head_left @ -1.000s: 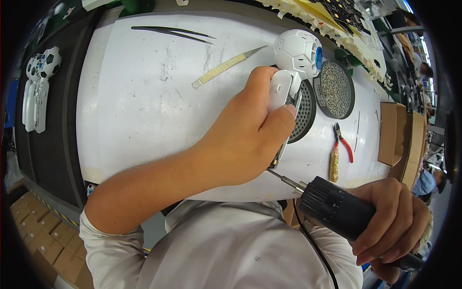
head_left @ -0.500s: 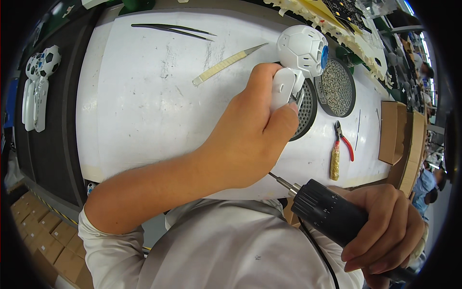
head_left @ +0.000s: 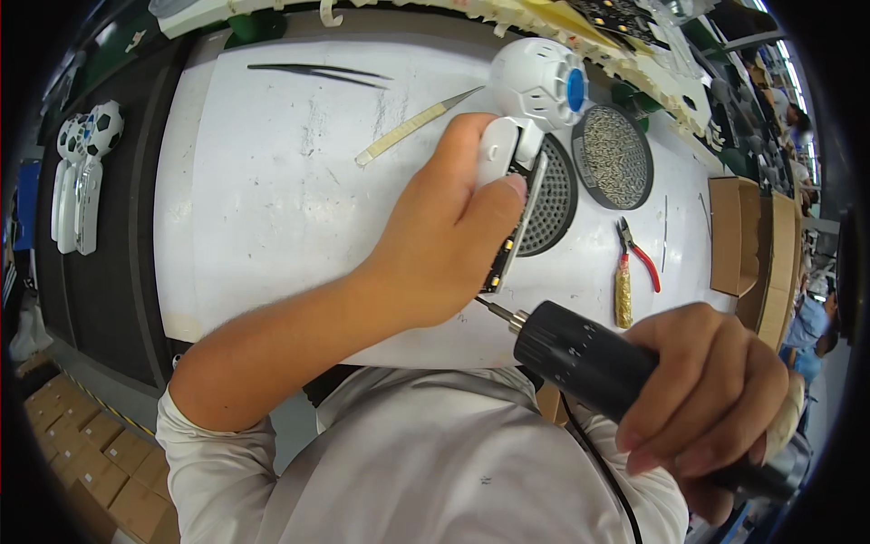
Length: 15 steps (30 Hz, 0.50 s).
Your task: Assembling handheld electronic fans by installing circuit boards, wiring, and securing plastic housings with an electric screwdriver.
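Note:
My left hand (head_left: 453, 218) is closed around a white ball-headed device (head_left: 535, 86), raised over the table. The ball has a blue round face toward the right, and below it a slim body shows a dark inner strip with small yellow parts. My right hand (head_left: 707, 390) grips a black electric screwdriver (head_left: 584, 358) with a cord. Its thin bit points up-left to the lower end of the device's body, beside my left wrist. Whether the bit touches the device, I cannot tell. Behind the device lies a dark perforated round tray (head_left: 555, 195), partly hidden.
A round tray of small screws (head_left: 614, 156) sits right of the device. Red-handled cutters (head_left: 632, 272), a wrapped-handle blade (head_left: 412, 129) and black tweezers (head_left: 317, 72) lie on the white table (head_left: 272, 199). Cardboard boxes (head_left: 734, 236) stand at right; similar football-patterned devices (head_left: 86, 172) rest at left.
My left hand has shifted slightly left and turned the device, so its dark inner strip now shows. The screwdriver has moved left and up along with it.

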Tool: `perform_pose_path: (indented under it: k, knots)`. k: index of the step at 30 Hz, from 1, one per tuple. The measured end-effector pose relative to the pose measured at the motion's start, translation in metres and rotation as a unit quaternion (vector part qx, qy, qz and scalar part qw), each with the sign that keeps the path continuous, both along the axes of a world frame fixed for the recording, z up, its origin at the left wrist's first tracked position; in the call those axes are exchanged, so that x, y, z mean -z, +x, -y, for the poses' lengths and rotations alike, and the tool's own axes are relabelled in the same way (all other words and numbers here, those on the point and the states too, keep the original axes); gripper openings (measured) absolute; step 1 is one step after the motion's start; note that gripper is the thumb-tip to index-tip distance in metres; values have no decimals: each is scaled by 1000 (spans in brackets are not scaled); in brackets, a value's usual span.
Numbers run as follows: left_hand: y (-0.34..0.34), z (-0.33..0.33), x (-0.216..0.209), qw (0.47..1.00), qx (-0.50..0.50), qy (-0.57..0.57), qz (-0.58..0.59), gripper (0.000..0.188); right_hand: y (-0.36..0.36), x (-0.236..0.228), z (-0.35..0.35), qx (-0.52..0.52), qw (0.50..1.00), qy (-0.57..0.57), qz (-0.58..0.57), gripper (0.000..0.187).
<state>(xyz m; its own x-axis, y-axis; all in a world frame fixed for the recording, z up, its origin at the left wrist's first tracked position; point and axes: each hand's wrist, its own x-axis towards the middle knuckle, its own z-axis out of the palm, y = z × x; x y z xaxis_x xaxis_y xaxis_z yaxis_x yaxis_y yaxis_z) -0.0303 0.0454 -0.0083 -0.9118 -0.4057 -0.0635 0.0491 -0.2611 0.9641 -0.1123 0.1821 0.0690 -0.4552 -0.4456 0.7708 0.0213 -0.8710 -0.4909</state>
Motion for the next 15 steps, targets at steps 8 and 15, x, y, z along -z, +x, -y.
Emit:
perform_pose_path:
  k: [8,15]
  knots:
    - [8,16,3,991,-31,-51,-116,49,-18,-28,-42,217,965,-131,61,36]
    - [31,35,-19,982,-13,-13,-186,59,-132,62,-139,365,839,203,350,59]
